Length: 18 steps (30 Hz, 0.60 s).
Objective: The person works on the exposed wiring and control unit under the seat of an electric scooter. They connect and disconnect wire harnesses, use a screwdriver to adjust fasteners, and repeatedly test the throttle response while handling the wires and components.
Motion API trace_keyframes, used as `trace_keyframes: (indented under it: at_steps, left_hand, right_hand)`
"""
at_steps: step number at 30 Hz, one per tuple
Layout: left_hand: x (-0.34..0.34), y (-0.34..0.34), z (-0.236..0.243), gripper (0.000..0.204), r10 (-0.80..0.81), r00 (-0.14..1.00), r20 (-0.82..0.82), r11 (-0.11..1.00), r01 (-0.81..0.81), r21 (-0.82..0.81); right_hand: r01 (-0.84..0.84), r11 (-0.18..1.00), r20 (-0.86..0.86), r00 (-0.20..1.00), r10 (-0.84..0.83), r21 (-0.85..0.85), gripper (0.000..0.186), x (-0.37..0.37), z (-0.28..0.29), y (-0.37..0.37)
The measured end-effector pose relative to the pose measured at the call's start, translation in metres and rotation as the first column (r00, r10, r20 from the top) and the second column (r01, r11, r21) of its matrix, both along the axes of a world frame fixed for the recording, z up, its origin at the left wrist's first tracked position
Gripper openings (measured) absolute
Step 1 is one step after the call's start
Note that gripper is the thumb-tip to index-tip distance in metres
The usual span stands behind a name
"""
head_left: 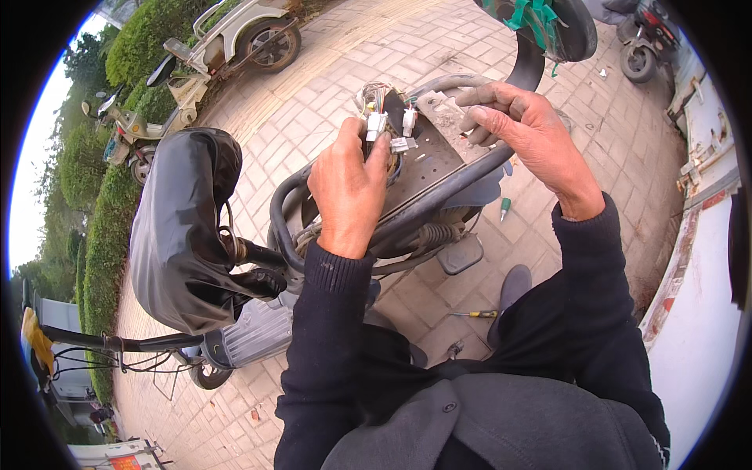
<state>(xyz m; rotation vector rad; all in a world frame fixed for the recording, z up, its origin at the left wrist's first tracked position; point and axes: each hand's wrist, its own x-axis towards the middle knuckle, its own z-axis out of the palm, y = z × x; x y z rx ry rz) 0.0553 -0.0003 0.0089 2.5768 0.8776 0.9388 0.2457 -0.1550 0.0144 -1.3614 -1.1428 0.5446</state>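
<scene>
My left hand [347,188] pinches a white plastic wire connector [377,125] between thumb and fingers, above the open frame of an electric scooter [427,160]. Thin coloured wires [381,95] run up from the connector. Two more white connectors hang beside it, one upright [409,121] and one lying flat [403,145]. To the right, my right hand [533,137] is held over a dusty metal plate [440,110] on the frame, its fingers curled toward the thumb. Whatever those fingers hold, if anything, I cannot make out.
A black-covered seat [184,227] stands at the left. On the brick paving lie a green-handled tool [505,207] and a yellow-handled screwdriver [482,314] near my shoe [513,294]. A cargo tricycle [235,47] and hedges are beyond; a white vehicle side [697,298] is at the right.
</scene>
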Motion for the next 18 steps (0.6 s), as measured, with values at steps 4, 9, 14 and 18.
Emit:
trace_keyframes:
  at_steps: [4,9,14,18]
  left_hand:
    - [0.0,-0.009,-0.015,0.022,-0.045,0.995,0.091,0.979,0.026,0.203]
    - [0.007,-0.024,-0.022,0.027,-0.011,0.999,0.045,0.951,-0.004,0.308]
    - [0.007,-0.035,-0.031,0.026,-0.037,0.999,-0.002,0.922,0.035,0.385]
    - [0.004,-0.033,-0.034,0.025,-0.059,0.998,0.008,0.928,0.052,0.37]
  right_hand:
    - [0.079,0.996,-0.063,0.995,-0.076,0.042,0.042,0.001,-0.012,0.012]
    - [0.233,0.965,0.354,0.918,-0.178,-0.118,0.071,0.015,0.014,0.063]
    - [0.195,0.87,0.571,0.813,0.115,-0.453,0.088,0.028,0.054,0.149]
    - [0.053,0.782,0.468,0.825,0.316,-0.621,0.077,0.008,0.046,0.185]
